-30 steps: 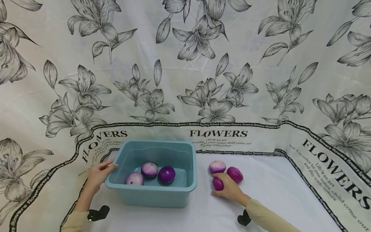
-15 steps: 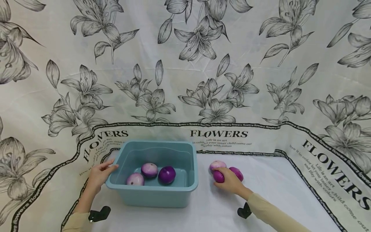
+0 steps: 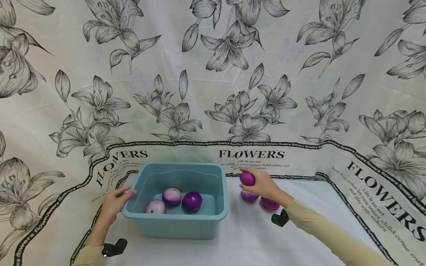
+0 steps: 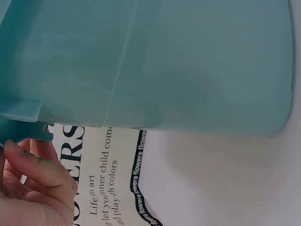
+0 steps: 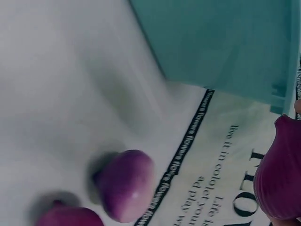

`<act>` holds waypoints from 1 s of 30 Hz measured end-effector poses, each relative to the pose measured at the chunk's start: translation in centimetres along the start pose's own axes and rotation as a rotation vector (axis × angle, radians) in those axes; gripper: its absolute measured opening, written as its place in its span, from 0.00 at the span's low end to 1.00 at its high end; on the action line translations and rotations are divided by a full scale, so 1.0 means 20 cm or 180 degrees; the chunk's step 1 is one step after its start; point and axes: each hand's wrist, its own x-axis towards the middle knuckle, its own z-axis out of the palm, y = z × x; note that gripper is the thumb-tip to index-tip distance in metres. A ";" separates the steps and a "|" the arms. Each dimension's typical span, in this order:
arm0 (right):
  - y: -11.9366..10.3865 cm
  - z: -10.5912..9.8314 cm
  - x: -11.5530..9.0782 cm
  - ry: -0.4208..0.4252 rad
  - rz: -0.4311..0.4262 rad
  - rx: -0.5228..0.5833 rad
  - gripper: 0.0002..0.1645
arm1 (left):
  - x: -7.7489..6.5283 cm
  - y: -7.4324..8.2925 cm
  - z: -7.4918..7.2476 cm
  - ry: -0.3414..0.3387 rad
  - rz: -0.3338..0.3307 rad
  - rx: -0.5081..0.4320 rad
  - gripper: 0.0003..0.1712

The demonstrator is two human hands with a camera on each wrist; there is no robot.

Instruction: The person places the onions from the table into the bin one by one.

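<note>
My right hand (image 3: 264,186) grips a red onion (image 3: 247,178), lifted over the table to the right of a blue-green plastic tub (image 3: 179,228). In the right wrist view the held onion (image 5: 281,174) shows at the right edge, with just a bit of fingers by it. Below that hand lie a purple-and-white onion (image 3: 249,197) and a magenta onion (image 3: 270,204). My left hand (image 3: 114,204) holds the tub's left rim, thumb and fingers about the edge in the left wrist view. Inside the tub sit two pale purple onions (image 3: 171,196) (image 3: 155,207) and a dark purple onion (image 3: 192,201).
A white cloth (image 3: 253,244) covers the table. Behind and at the sides hangs a flower-printed curtain (image 3: 179,111), its lettered border along the table's back edge. A black wrist device (image 3: 114,247) shows by the left sleeve, another (image 3: 280,218) by the right.
My right hand has picked up the red onion from the table and raised it, away from the other two. The left hand stays on the tub's rim.
</note>
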 end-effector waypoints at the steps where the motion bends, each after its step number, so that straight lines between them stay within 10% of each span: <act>1: -0.03 -0.02 0.03 -0.0002 -0.0056 -0.0014 0.35 | 0.00 0.00 0.00 0.0000 -0.0002 -0.0004 0.35; 19: -0.59 0.07 0.53 -0.0841 -0.1368 -0.0070 0.34 | 0.01 -0.01 0.00 -0.0094 -0.0168 -0.0271 0.40; 30: -0.67 0.34 0.69 -0.1448 -0.1328 -0.0463 0.37 | 0.02 0.00 0.00 -0.0163 -0.0219 -0.0392 0.41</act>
